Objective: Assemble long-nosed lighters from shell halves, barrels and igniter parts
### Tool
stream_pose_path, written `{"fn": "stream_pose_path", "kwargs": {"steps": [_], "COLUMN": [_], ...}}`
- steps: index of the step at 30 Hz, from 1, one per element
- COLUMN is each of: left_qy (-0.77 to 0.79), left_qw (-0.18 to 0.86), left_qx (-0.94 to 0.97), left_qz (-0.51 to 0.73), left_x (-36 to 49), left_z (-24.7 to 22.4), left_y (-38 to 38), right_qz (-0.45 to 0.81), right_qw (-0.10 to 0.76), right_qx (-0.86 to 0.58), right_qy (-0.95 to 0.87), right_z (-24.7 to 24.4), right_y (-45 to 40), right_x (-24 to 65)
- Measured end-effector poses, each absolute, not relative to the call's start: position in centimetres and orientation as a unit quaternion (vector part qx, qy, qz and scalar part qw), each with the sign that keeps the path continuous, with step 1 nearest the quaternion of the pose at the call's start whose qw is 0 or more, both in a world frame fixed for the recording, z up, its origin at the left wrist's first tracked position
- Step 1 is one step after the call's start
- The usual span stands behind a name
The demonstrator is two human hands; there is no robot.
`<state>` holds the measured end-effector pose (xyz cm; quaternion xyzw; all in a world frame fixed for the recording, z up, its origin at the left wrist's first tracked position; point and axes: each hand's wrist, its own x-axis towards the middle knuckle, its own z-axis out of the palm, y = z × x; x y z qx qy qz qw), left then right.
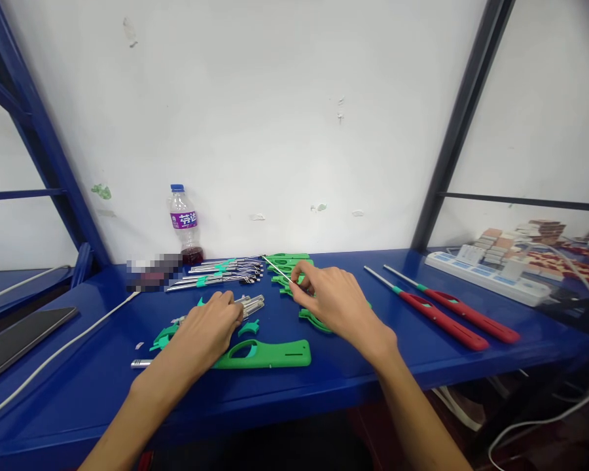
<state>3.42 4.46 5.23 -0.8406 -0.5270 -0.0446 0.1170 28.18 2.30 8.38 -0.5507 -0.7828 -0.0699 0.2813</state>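
My right hand (331, 304) is pinched on a thin metal rod (276, 268), which slants up and left over the table. Curled fingers of my left hand (218, 320) rest at a pile of clear, silvery parts (252, 305); what they grip is hidden. Beside that hand lie a small teal trigger piece (248, 328) and more teal pieces (164, 337). A green long-necked lighter (275, 354) lies in front, partly behind my left wrist. Green handle shells (289, 261) form a column behind my right hand. Metal lighter tubes with wires (216, 275) lie in a row further back.
Two red long-necked lighters (444, 320) lie on the blue table (343, 366) at right, before a white power strip (488, 278). A drink bottle (184, 226) stands by the wall. At left are a phone (24, 340) and a white cable (63, 363).
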Motion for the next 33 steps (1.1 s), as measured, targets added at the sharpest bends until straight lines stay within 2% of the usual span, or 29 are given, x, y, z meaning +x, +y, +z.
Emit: {"fn": "stream_pose_path", "kwargs": {"steps": [8, 16, 20, 25, 29, 33], "left_qy": [-0.53, -0.516, -0.467, -0.363, -0.346, -0.348], "left_qw": [0.121, 0.108, 0.08, -0.057, -0.14, -0.173], "left_qx": [-0.838, -0.836, -0.85, -0.838, -0.813, -0.798], "left_qz": [-0.059, -0.153, -0.232, -0.404, -0.447, -0.46], "left_x": [4.1, 4.0, 4.5, 5.5, 6.2, 6.6], "left_z": [5.4, 6.1, 6.4, 6.6, 6.7, 6.8], "left_y": [4.2, 4.3, 3.4, 2.1, 1.8, 1.7], "right_qz": [-0.023, 0.027, 0.028, 0.001, -0.01, 0.005], "right_qw": [0.412, 0.623, 0.646, 0.665, 0.67, 0.656], "right_qx": [-0.501, -0.439, -0.414, -0.396, -0.389, -0.376], "right_qy": [-0.761, -0.647, -0.64, -0.633, -0.632, -0.654], "right_z": [9.7, 10.6, 10.8, 10.7, 10.7, 10.7], "right_y": [1.0, -0.4, -0.9, -1.3, -1.4, -1.4], "right_x": [28.7, 28.8, 28.7, 28.4, 28.2, 28.1]}}
